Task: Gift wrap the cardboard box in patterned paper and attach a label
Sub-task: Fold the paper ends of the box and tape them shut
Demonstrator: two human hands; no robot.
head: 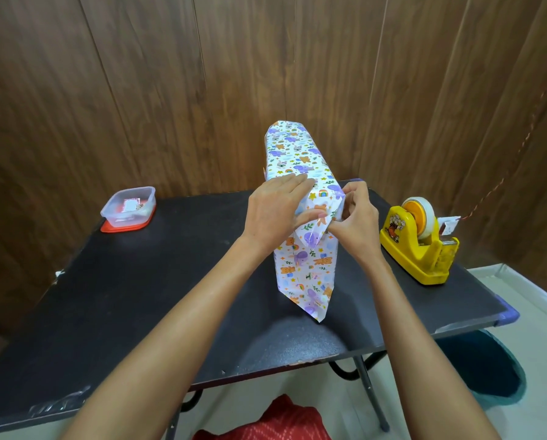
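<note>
The box (pixel 297 154), covered in patterned paper (pixel 303 265), lies lengthwise on the black counter (pixel 170 296), with its far end folded shut. The left hand (pixel 272 214) rests flat on the top, fingers straight, thumb on the fold at the near end. The right hand (pixel 357 217) pinches the paper at the near right corner. A pointed flap (pixel 315 304) lies on the counter. A yellow tape dispenser (pixel 415 246) stands to the right. A clear tub (pixel 129 206) stands at the far left.
</note>
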